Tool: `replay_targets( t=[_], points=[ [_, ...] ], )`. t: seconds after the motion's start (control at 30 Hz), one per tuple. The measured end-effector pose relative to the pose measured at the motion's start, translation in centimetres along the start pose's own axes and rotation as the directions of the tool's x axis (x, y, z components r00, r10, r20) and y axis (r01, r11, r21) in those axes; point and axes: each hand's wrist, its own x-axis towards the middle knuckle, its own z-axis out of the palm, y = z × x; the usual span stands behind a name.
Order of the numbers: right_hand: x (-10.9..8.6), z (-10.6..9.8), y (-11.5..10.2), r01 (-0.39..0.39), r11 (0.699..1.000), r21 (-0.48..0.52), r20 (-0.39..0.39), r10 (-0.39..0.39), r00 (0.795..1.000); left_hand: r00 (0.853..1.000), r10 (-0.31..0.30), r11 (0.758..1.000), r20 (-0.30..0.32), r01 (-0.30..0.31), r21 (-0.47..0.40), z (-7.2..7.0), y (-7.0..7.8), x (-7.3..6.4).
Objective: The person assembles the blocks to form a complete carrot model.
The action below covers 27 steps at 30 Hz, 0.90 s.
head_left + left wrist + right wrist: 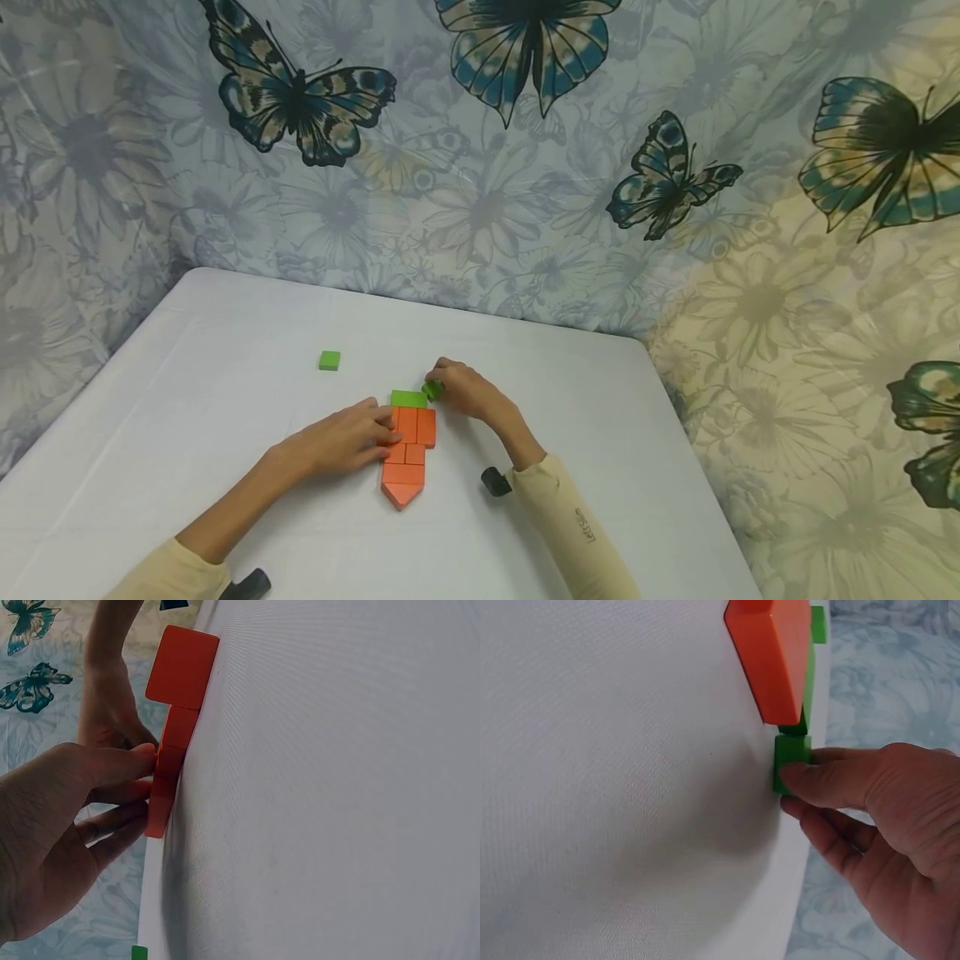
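Orange blocks (406, 454) lie flat on the table, fitted together in an upright column with a pointed block (402, 495) at the near end. Across its far end lies a green rectangular block (408, 399). My left hand (337, 437) rests its fingertips along the column's left side, covering part of it; the left wrist view shows thumb and fingers touching the orange edge (171, 761). With thumb and fingers, my right hand (468, 392) pinches a small green block (791, 746) beside the right end of the green rectangular one.
Another small green block (329, 360) lies apart on the white table (247, 367), farther back and left. Behind the table hangs a butterfly-patterned cloth (480, 208). A dark wrist device (495, 481) juts from the right sleeve.
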Motion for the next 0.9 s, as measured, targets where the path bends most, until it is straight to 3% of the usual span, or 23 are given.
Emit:
replay_targets(
  t=[0.53,0.73,0.9],
  points=[
    [-0.6,0.0,0.0,-0.004,1.000,0.009,-0.015,0.004,1.000,1.000,-0.023,1.000,0.009,0.023,-0.018,0.0,0.2,0.0],
    [-1.9,-0.4,-0.3,0.082,0.994,-0.076,-0.056,-0.086,0.995,1.000,-0.023,0.999,0.000,0.023,-0.027,0.0,0.2,0.0],
    [-3.4,-1.1,-1.0,0.175,0.974,-0.145,-0.001,-0.177,0.984,1.000,-0.019,1.000,0.000,0.019,-0.019,0.0,0.2,0.0]
  ],
)
